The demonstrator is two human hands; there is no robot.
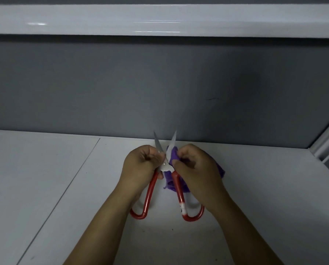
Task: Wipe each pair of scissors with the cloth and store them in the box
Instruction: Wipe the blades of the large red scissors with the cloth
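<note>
A pair of scissors [179,190] with red loop handles and silver blades is held above the white table, blades spread apart and pointing away from me. My left hand [139,169] grips the left blade near the pivot. My right hand [196,169] pinches a purple cloth [172,155] against the right blade; more of the cloth hangs under that hand. No box and no other scissors are in view.
The white table [64,188] has a thin seam running diagonally on its left side. A grey partition wall [160,88] stands right behind the hands, with a white ledge above it and a white corner post at the right.
</note>
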